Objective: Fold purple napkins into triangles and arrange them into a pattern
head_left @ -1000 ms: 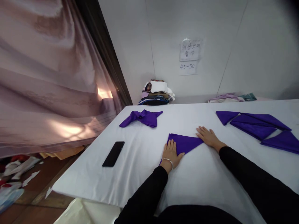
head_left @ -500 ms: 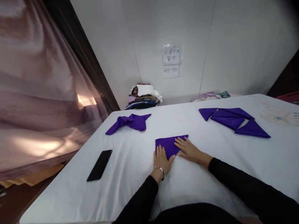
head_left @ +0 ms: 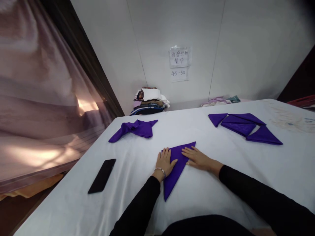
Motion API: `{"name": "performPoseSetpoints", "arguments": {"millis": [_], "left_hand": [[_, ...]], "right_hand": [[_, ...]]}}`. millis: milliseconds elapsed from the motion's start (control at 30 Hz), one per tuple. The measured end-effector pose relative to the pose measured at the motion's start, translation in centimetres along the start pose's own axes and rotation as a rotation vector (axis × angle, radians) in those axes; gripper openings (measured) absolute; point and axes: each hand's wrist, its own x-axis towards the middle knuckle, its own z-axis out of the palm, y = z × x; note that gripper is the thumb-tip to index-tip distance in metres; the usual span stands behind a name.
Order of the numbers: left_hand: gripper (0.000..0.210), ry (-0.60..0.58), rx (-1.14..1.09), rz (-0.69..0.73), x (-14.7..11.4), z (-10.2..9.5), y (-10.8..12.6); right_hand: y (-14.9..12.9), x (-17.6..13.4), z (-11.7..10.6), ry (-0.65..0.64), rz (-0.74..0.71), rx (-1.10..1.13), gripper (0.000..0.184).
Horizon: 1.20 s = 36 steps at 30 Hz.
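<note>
A purple cloth napkin [head_left: 175, 170], folded into a triangle, lies flat on the white tablecloth in front of me. Its one point reaches toward me and another points to the upper right. Flat on the napkin's upper left corner rests my left hand [head_left: 164, 163], fingers stretched out, a bracelet on the wrist. My right hand [head_left: 197, 158] lies with fingers extended over the napkin's right edge. Neither hand grips anything. The part of the napkin under my palms is hidden.
Several folded purple napkins [head_left: 241, 124] lie at the right. A crumpled purple napkin [head_left: 139, 127] sits at the back left, a black phone [head_left: 102, 176] nearer on the left. Behind the table are a clothes pile [head_left: 150, 102] and a wall with paper signs [head_left: 180, 57].
My left hand has moved up and left across the napkin, uncovering its lower point toward me. The right hand stays almost in place. The view has shifted slightly.
</note>
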Motion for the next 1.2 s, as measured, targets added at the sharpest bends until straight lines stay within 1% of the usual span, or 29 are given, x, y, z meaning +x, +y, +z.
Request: {"name": "performPoseSetpoints", "arguments": {"millis": [67, 133, 233, 300, 333, 400, 433, 467, 567, 600, 633, 700, 767, 967, 1067, 1200], "left_hand": [[0.066, -0.014, -0.017, -0.015, -0.1, 0.5, -0.3], [0.067, -0.020, -0.020, -0.015, -0.3, 0.6, -0.3], [0.068, -0.034, -0.018, -0.019, -0.4, 0.4, -0.2], [0.068, -0.035, -0.019, -0.022, -0.4, 0.5, -0.1], [0.068, -0.034, -0.020, -0.023, -0.4, 0.5, 0.0], [0.068, -0.028, -0.027, -0.024, -0.4, 0.6, 0.0], [0.067, -0.024, -0.032, -0.022, -0.4, 0.6, 0.0], [0.066, -0.018, -0.039, -0.022, -0.3, 0.5, 0.0], [0.057, -0.006, -0.057, -0.002, 0.0, -0.3, -0.6], [0.053, -0.007, -0.061, 0.012, 0.2, -0.7, -0.9], [0.048, -0.010, -0.062, 0.028, 0.2, -1.1, -1.2], [0.042, -0.014, -0.060, 0.053, 0.2, -1.7, -1.6], [0.041, 0.002, -0.051, 0.062, -0.1, -2.0, -1.9], [0.039, 0.111, -0.010, 0.061, -1.4, -1.6, -1.8], [0.038, 0.136, -0.011, 0.061, -1.7, -1.4, -1.9], [0.038, 0.130, -0.029, 0.048, -2.0, -1.5, -2.4]], "right_hand": [[1.5, 0.0, -0.5, 0.029, 0.096, -0.019, 0.060], [3.2, -0.1, -0.9, 0.054, 0.196, -0.046, 0.060], [5.3, 0.0, -1.1, 0.055, 0.273, -0.077, 0.059], [5.6, 0.1, -1.0, 0.077, 0.327, -0.098, 0.059], [5.3, 0.1, -0.8, 0.106, 0.354, -0.113, 0.060], [3.9, 0.0, -0.3, 0.189, 0.361, -0.147, 0.062], [2.8, -0.1, 0.0, 0.223, 0.317, -0.156, 0.062], [1.5, -0.3, 0.4, 0.235, 0.234, -0.152, 0.061], [-2.5, -0.8, 1.4, 0.175, -0.096, -0.074, 0.050], [-3.7, -1.0, 1.6, 0.156, -0.177, -0.040, 0.046], [-4.7, -1.1, 1.7, 0.147, -0.228, -0.011, 0.045], [-6.0, -1.2, 1.6, 0.155, -0.262, 0.022, 0.044], [-6.9, -1.2, 1.5, 0.158, -0.272, 0.031, 0.044], [-10.0, -0.5, 2.3, 0.107, -0.351, 0.040, 0.045], [-11.5, 0.3, 2.8, 0.118, -0.358, 0.070, 0.047], [-12.3, 0.8, 2.9, 0.144, -0.331, 0.115, 0.046]]}}
